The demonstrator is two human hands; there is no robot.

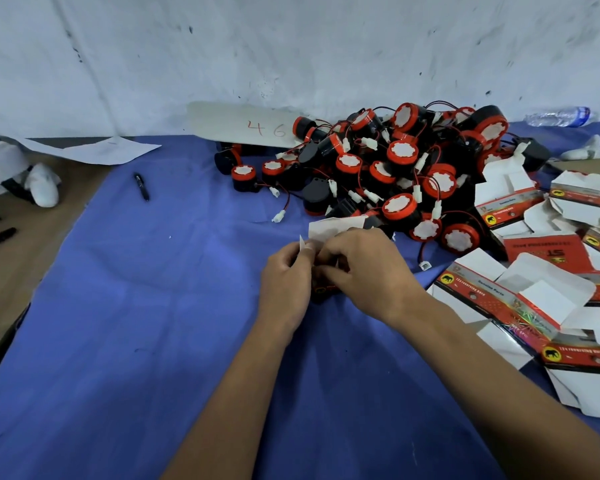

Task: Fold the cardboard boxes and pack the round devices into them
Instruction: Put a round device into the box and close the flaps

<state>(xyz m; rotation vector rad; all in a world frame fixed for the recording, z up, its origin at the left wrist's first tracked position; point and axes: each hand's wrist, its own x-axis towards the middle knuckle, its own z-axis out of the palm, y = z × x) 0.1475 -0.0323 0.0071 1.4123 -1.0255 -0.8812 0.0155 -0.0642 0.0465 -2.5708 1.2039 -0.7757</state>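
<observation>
A small cardboard box (326, 226) with white flaps and a red-and-black side sits between my hands on the blue cloth (153, 306). My left hand (286, 284) pinches one white flap at its left. My right hand (368, 268) curls over the box from the right and hides most of it. A heap of round red-and-black devices (395, 168) with wired white plugs lies just behind. Flat, unfolded red-and-white boxes (534, 299) are piled to the right.
A black pen (141, 187) lies on the cloth at the left. A white card marked 46 (250, 126) leans on the wall. A plastic bottle (561, 116) lies at the back right. Paper (94, 150) and white gear (0, 168) sit at the far left.
</observation>
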